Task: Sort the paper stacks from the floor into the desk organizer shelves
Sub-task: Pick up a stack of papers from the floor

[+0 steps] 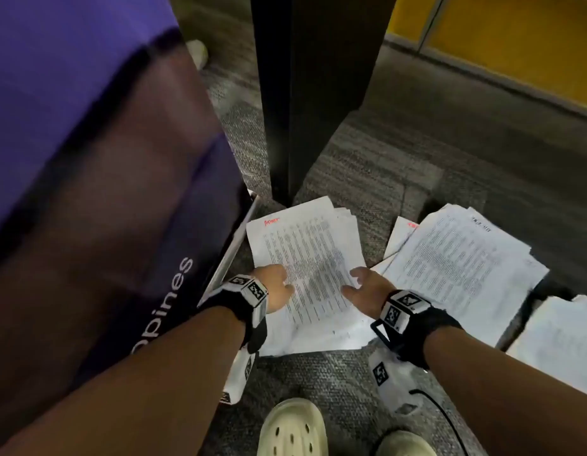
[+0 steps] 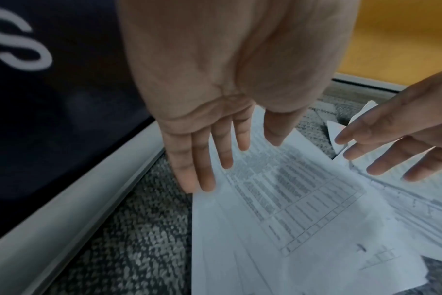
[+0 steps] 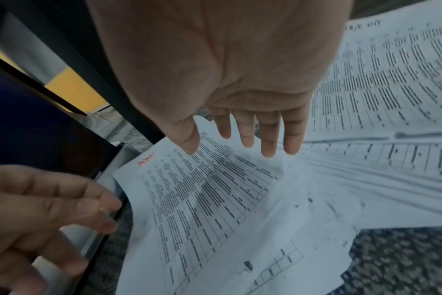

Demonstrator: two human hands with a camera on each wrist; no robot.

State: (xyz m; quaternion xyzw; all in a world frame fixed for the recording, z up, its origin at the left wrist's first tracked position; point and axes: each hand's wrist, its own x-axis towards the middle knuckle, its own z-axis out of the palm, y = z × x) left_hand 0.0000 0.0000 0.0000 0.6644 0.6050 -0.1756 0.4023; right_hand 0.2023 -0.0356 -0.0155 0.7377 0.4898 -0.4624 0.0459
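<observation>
Left hand (image 1: 275, 286) and right hand (image 1: 364, 286) reach with fingers spread over a paper stack (image 1: 307, 258) on grey carpet (image 1: 368, 166); neither grips it. Contact is unclear.

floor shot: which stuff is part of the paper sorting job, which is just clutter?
Job:
left hand, open, at the middle paper stack
right hand, open, at the same stack
paper stack to the right
paper stack at far right

Just there:
dark post
banner
shoes
carpet
</observation>
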